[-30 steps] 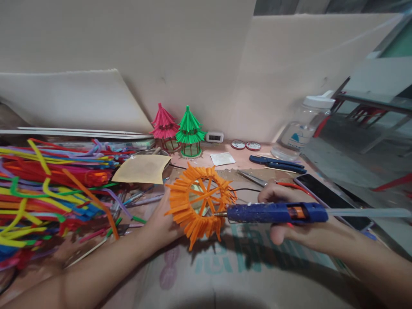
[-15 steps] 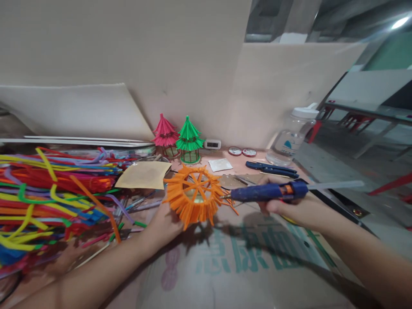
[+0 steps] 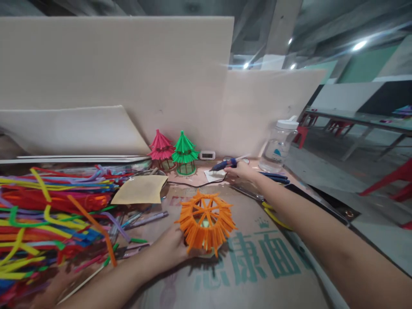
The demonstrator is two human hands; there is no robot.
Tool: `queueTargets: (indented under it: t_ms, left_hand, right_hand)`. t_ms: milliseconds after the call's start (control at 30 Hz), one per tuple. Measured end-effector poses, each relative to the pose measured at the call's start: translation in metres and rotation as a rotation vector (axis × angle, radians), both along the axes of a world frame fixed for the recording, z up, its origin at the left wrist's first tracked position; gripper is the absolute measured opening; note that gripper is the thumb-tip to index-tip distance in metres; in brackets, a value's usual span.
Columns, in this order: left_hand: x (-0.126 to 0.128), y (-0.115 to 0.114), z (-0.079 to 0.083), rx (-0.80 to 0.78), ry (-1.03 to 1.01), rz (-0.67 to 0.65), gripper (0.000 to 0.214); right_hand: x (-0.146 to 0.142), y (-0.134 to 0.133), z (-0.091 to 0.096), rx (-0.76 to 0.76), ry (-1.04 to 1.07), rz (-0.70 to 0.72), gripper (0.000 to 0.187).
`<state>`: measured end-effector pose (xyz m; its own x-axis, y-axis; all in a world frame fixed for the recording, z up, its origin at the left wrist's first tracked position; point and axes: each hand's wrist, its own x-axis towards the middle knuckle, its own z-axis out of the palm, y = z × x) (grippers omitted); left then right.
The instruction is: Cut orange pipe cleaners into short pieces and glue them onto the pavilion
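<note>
My left hand (image 3: 169,249) grips the near side of an orange pipe-cleaner lantern frame (image 3: 206,221), a round cage with spokes and a fringe, which rests on printed cardboard (image 3: 257,266). My right hand (image 3: 242,171) is stretched far forward and closed around a blue glue gun (image 3: 224,164). The gun's tip is over a small white sheet (image 3: 214,175) near the back wall. A black cord (image 3: 193,185) runs from the gun across the table.
A big heap of coloured pipe cleaners (image 3: 48,206) fills the left. Pink (image 3: 161,150) and green (image 3: 184,152) finished lanterns stand at the back, beside a small clock (image 3: 207,155). A plastic jar (image 3: 278,145), blue pliers (image 3: 273,176) and a phone (image 3: 317,201) lie right.
My right hand has carried the glue gun away from the orange lantern to the back of the table. The left hand has lowered the lantern onto the cardboard. The view has tilted up.
</note>
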<state>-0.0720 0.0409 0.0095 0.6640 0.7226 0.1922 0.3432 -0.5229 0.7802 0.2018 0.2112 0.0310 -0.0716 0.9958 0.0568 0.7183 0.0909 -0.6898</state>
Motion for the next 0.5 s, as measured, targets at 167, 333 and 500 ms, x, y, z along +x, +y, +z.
queueTargets:
  t_ms: [167, 333, 500]
  left_hand:
    - [-0.002, 0.004, -0.007, -0.032, 0.016, -0.020, 0.037]
    - [0.001, 0.001, -0.006, -0.065, 0.001, -0.019, 0.042]
    - [0.003, -0.001, -0.005, -0.034, 0.004, 0.016, 0.038]
  right_hand:
    - [0.008, 0.010, -0.024, -0.036, -0.069, 0.027, 0.024]
    - [0.018, 0.010, -0.026, 0.031, -0.135, 0.070, 0.037]
    - [0.026, -0.001, -0.024, 0.124, -0.175, 0.061, 0.044]
